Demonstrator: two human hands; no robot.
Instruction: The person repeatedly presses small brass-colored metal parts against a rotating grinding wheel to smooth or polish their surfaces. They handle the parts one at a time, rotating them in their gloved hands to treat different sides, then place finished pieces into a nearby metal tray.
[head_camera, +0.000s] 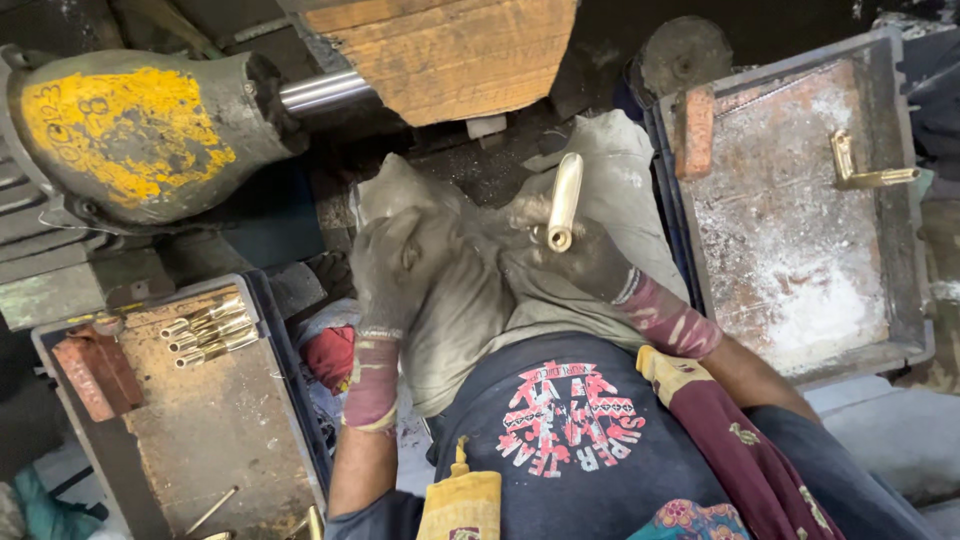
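Brass handle in gloved right hand, over grey cloth.

Both hands gloved, grimy, at frame centre. Left hand was left of centre, palm down, fingers curled loosely, wrist in a reddish cuff, bare forearm running down to the lower edge. Right hand sat just right of it, fingers closed in a grip, forearm angling toward lower right.

Grimy grey gloves with maroon cuffs cover both hands; dark navy shirt bears a red-and-white print.
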